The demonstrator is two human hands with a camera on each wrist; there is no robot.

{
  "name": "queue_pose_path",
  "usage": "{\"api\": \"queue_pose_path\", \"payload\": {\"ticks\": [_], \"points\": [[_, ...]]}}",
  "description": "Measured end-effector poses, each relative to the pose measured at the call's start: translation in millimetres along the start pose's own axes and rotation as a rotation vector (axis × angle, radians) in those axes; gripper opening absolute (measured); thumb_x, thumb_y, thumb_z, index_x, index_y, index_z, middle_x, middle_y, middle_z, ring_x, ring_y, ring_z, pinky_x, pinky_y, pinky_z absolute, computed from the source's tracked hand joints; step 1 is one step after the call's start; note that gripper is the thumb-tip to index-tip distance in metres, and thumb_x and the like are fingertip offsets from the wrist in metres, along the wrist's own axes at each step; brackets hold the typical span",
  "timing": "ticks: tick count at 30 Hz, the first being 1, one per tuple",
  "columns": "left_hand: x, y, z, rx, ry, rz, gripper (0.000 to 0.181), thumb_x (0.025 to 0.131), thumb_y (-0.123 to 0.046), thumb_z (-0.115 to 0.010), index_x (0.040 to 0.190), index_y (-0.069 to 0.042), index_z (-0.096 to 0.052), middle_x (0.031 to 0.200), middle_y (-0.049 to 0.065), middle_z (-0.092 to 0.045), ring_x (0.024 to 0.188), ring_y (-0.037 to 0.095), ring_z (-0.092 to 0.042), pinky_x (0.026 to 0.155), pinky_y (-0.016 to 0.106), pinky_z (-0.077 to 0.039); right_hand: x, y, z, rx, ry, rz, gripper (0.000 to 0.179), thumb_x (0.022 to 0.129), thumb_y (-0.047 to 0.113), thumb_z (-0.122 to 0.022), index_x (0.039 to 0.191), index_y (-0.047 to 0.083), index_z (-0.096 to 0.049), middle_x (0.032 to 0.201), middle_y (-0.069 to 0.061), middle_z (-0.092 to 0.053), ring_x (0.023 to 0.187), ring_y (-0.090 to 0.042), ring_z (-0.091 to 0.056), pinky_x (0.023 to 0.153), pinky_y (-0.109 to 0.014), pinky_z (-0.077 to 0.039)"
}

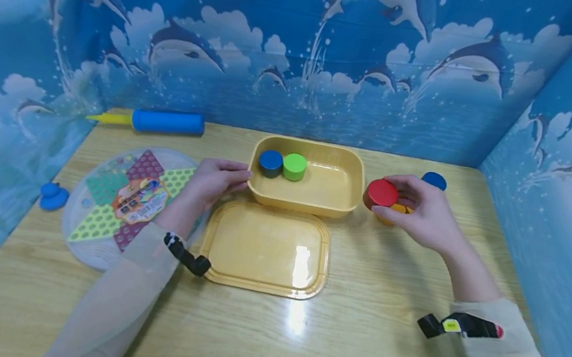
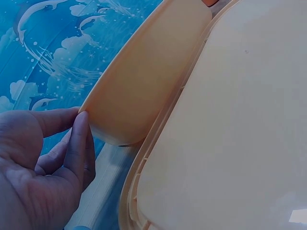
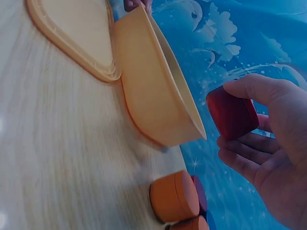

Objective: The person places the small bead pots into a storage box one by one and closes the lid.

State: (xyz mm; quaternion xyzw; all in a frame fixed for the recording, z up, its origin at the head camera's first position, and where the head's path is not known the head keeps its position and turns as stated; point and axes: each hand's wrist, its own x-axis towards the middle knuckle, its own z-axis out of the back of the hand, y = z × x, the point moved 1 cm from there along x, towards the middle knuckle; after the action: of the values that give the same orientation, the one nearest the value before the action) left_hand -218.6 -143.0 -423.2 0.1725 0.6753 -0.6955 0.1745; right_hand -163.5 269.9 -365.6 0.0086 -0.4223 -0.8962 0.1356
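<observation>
My left hand (image 1: 219, 180) pinches the left rim of a yellow plastic box (image 1: 309, 207) between thumb and fingers. Inside the box, toward its left end, a dark blue tub (image 1: 270, 163) and a green tub (image 1: 295, 167) stand side by side. Just right of the box, my right hand (image 1: 425, 214) grips a small round red tub (image 1: 382, 193), raised off the table in the right wrist view. Orange tubs (image 3: 174, 196) stand on the table below that hand, partly hidden by it in the head view. Another blue tub (image 1: 434, 180) shows behind its fingers.
The box's yellow lid (image 1: 266, 249) lies flat in front of it. At the left are a round patterned disc (image 1: 95, 223), a small blue knob-shaped piece (image 1: 52, 196) and a blue pump with a yellow nozzle (image 1: 167, 122). Dolphin-printed sheets (image 1: 304, 42) wall the table's back and sides.
</observation>
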Motion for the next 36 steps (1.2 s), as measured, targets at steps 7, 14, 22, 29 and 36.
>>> {"api": "queue_pose_path", "payload": {"ticks": [7, 14, 22, 29, 36], "points": [[0.2, 0.4, 0.6, 0.0, 0.004, -0.008, 0.039, 0.101, -0.012, -0.076, 0.138, -0.003, -0.068, 0.135, 0.013, -0.064, 0.112, 0.021, -0.072, 0.092, 0.028, -0.062, 23.2, 13.1, -12.9, 0.055, 0.058, 0.027, 0.056, 0.092, 0.017, -0.087, 0.14, 0.003, -0.062, 0.133, -0.013, -0.066, 0.115, -0.029, -0.068, 0.095, -0.025, -0.06], [-1.0, 0.1, 1.5, -0.037, 0.03, -0.032, 0.038, 0.102, -0.008, -0.073, 0.137, 0.002, -0.067, 0.135, 0.016, -0.063, 0.12, 0.028, -0.069, 0.094, 0.03, -0.062, 47.8, 15.4, -22.2, 0.063, 0.121, -0.011, 0.061, 0.094, 0.023, -0.085, 0.145, 0.004, -0.058, 0.135, -0.012, -0.064, 0.119, -0.03, -0.064, 0.099, -0.043, -0.06], [0.8, 2.5, 3.8, -0.038, 0.033, -0.034, 0.039, 0.102, -0.007, -0.073, 0.139, 0.002, -0.066, 0.136, 0.016, -0.063, 0.12, 0.027, -0.069, 0.093, 0.028, -0.062, 79.8, 19.8, -32.2, 0.012, 0.185, -0.016, 0.059, 0.09, 0.017, -0.087, 0.14, 0.002, -0.061, 0.131, -0.012, -0.065, 0.121, -0.03, -0.061, 0.105, -0.051, -0.056], [-1.6, 1.8, 3.1, -0.043, 0.038, -0.041, 0.04, 0.101, -0.007, -0.074, 0.139, 0.002, -0.066, 0.137, 0.016, -0.063, 0.115, 0.024, -0.071, 0.092, 0.028, -0.062, 105.4, 21.4, -47.2, 0.002, 0.276, -0.01, 0.059, 0.088, 0.013, -0.087, 0.138, -0.001, -0.059, 0.129, -0.014, -0.064, 0.119, -0.03, -0.062, 0.101, -0.047, -0.059], [-0.3, 1.5, 1.2, -0.029, 0.033, -0.026, 0.039, 0.101, -0.009, -0.075, 0.138, 0.0, -0.067, 0.137, 0.015, -0.063, 0.113, 0.023, -0.071, 0.092, 0.029, -0.062, 121.5, 19.4, -61.1, -0.079, 0.351, 0.018, 0.06, 0.092, 0.01, -0.083, 0.145, -0.003, -0.057, 0.132, -0.018, -0.064, 0.12, -0.032, -0.061, 0.1, -0.048, -0.058]]}}
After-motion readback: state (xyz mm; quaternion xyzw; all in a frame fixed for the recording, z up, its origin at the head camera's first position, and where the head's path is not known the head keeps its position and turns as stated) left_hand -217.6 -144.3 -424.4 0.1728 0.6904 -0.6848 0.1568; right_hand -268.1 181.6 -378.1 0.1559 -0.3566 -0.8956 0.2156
